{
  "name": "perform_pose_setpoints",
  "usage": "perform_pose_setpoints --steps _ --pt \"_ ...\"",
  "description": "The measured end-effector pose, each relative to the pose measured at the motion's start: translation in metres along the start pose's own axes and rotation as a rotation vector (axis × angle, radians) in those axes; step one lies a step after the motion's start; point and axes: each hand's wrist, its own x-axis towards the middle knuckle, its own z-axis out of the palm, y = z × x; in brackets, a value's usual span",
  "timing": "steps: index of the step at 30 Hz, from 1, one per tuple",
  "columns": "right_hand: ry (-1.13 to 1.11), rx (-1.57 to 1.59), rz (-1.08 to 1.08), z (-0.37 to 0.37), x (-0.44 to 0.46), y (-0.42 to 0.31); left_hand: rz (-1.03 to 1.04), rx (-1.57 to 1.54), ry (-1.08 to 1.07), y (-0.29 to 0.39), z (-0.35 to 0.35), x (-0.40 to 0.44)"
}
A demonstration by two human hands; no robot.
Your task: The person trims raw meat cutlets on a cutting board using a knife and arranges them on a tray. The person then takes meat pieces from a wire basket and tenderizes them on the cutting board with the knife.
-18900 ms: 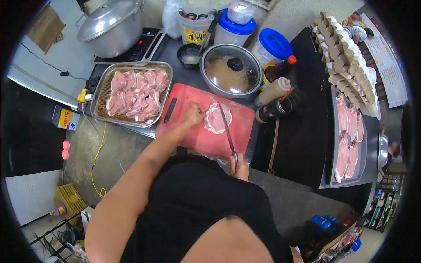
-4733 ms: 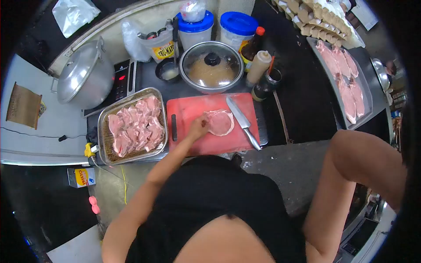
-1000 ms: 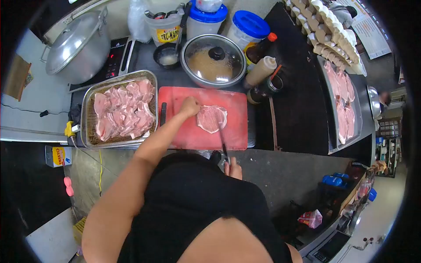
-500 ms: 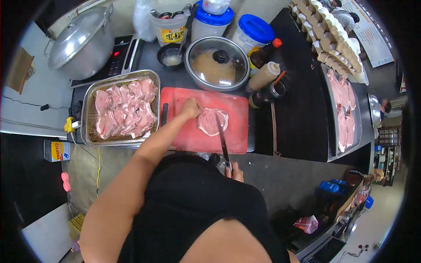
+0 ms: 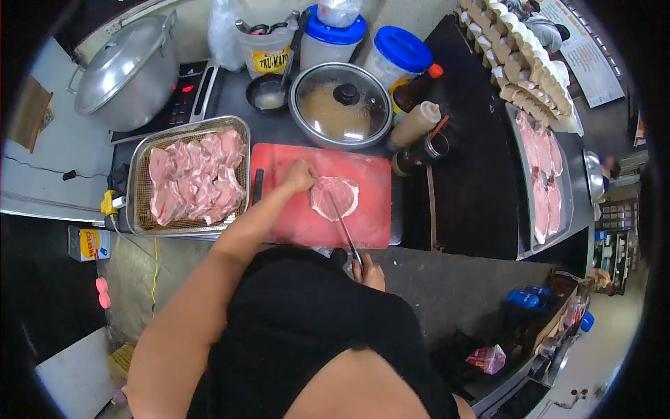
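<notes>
One round slice of raw meat (image 5: 333, 198) lies flat on the red cutting board (image 5: 283, 227). My left hand (image 5: 300, 176) is closed at the slice's left edge, fingertips pressed together; they seem to pinch the rim of the meat. My right hand (image 5: 369, 272) is wrapped round the handle of a knife (image 5: 345, 228) at the board's front edge. The blade points up and left, its tip over the middle of the slice. To the left, a wire-lined metal tray (image 5: 142, 218) holds several pieces of raw meat (image 5: 197, 177).
Behind the board are a glass-lidded bowl (image 5: 340, 105), a small black bowl (image 5: 266, 94), a utensil tub (image 5: 267, 50), blue-lidded buckets and bottles (image 5: 417, 126). A large pot (image 5: 126, 70) sits at left. At right are egg trays (image 5: 520, 63), a tray of meat (image 5: 544, 183) and a distant person.
Since the first frame, the knife was laid on the board, then taken up again by my right hand. In the last second the blade has swung to point further left over the slice.
</notes>
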Motion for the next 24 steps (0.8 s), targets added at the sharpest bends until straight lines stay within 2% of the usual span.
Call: perform_pose_setpoints --steps 3,4,7,11,14,17,18,24 --pt "0.134 0.239 0.064 -0.019 -0.004 -0.020 0.007 0.093 0.013 0.002 0.001 -0.001" --pt "0.218 0.254 0.004 -0.014 -0.002 -0.017 -0.001 0.094 0.002 0.000 0.002 0.000" --pt "0.051 -0.016 -0.036 0.016 0.014 0.013 -0.020 0.105 -0.017 0.000 0.002 0.002" --pt "0.052 0.180 0.098 -0.016 0.011 -0.012 -0.032 0.094 -0.003 0.001 0.001 0.000" --pt "0.250 0.302 0.007 -0.008 0.008 -0.010 -0.024 0.056 -0.009 -0.006 0.005 0.001" --pt "0.031 0.009 0.053 0.003 0.015 0.009 -0.036 0.056 -0.035 0.005 -0.002 -0.002" --pt "0.040 -0.017 0.028 -0.002 0.014 0.006 -0.043 0.062 -0.043 0.011 -0.006 -0.005" --pt "0.228 0.338 0.093 -0.020 0.007 -0.011 0.004 0.176 0.020 0.022 -0.004 -0.014"
